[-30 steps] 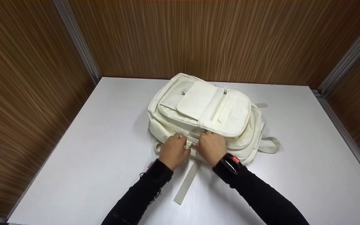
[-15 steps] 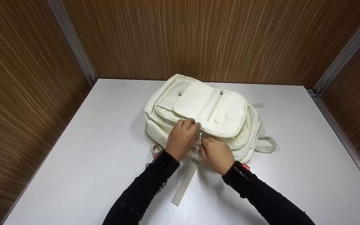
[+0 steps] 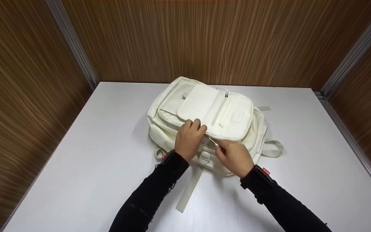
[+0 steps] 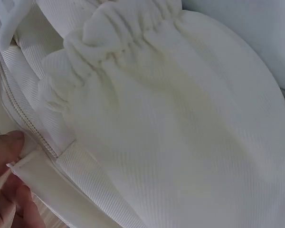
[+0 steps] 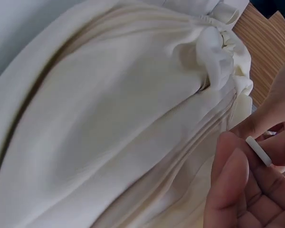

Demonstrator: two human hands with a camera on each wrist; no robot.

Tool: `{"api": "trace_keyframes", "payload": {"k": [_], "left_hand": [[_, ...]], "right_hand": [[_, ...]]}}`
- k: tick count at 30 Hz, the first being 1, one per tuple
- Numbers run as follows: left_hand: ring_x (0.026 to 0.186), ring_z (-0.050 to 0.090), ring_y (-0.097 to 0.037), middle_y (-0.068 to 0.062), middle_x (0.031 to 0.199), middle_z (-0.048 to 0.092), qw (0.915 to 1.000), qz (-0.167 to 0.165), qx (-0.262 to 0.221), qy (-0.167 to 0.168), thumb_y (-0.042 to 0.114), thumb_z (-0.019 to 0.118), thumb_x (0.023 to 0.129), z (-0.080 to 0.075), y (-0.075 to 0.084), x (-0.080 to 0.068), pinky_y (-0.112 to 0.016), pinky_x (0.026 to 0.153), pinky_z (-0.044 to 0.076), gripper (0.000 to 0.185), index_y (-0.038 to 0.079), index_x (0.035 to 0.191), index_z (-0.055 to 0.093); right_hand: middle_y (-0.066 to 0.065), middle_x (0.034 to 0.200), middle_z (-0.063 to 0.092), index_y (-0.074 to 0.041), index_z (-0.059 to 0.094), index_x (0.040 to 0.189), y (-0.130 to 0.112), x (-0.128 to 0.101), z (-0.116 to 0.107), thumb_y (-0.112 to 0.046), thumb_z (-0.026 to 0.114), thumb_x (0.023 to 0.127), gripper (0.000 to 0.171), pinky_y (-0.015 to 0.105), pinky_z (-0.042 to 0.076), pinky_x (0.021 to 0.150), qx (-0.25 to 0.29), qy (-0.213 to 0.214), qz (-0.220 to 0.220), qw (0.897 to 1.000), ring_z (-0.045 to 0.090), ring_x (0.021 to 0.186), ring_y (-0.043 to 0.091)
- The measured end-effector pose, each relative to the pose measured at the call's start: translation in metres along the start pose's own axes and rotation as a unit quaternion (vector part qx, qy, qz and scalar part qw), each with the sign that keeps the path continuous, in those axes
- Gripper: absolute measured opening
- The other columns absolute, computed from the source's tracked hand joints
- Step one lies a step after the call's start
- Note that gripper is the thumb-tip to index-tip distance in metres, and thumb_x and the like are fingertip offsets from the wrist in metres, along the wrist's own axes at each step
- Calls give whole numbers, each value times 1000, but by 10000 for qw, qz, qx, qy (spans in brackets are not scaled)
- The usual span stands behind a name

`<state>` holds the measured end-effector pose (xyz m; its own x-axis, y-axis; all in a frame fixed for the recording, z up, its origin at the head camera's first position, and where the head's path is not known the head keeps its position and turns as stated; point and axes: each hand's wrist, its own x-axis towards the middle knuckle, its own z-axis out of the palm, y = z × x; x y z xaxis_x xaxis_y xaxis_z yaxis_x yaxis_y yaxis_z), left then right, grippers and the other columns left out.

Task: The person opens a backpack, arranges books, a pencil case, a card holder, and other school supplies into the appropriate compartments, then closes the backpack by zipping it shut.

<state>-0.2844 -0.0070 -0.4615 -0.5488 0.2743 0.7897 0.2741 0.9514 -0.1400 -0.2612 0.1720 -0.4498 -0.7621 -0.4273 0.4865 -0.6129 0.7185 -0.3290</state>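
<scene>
An off-white backpack (image 3: 201, 103) lies front side up on the white table. My left hand (image 3: 190, 137) pinches the edge of its front pocket near the zipper, and in the left wrist view the thumb and fingers (image 4: 7, 147) hold a fabric edge beside the zipper track (image 4: 26, 116). Just to the right, my right hand (image 3: 237, 156) pinches a thin, pale zipper pull (image 3: 212, 140). In the right wrist view a white tab (image 5: 259, 151) shows between the fingers. Below both hands a pale strap buckle (image 3: 204, 157) is visible. The zipper slider is hard to make out.
A loose strap (image 3: 188, 193) hangs from the backpack's near side onto the table (image 3: 85, 154). A strap loop (image 3: 274, 149) sticks out at right. Brown wood-grain panels (image 3: 185, 38) rise behind and on both sides.
The left hand has moved up to the front pocket's edge. My right hand has shifted rightward, drawing the zipper pull away from it. The strap buckle has come into view between the wrists.
</scene>
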Motion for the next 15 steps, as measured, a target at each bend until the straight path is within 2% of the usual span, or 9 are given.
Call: {"api": "trace_keyframes", "payload": {"k": [6,12,15], "left_hand": [[75,55,-19,-1,84,56,9999,29,-107,-109,4,67,78,-2,-3,0,-26,62,47,13,15,81,60],[74,57,-20,0,81,58,9932,-485,-1026,-275,13,75,79,-7,-8,2,-27,62,47,13,14,77,62],[74,56,-19,1,82,58,9899,-588,-1239,-364,16,76,79,-10,-11,2,-28,63,46,12,16,78,64]], "right_hand": [[-4,58,49,-16,50,61,6,-3,-10,-9,62,88,30,32,39,53,-98,-65,167,9998,44,53,13],[-7,57,45,-17,47,60,13,-8,-22,-8,63,85,31,28,35,52,-209,-70,193,9996,40,52,10],[-9,57,43,-18,49,62,16,-10,-28,-7,62,84,28,26,34,52,-194,-29,156,9997,40,52,8]]}}
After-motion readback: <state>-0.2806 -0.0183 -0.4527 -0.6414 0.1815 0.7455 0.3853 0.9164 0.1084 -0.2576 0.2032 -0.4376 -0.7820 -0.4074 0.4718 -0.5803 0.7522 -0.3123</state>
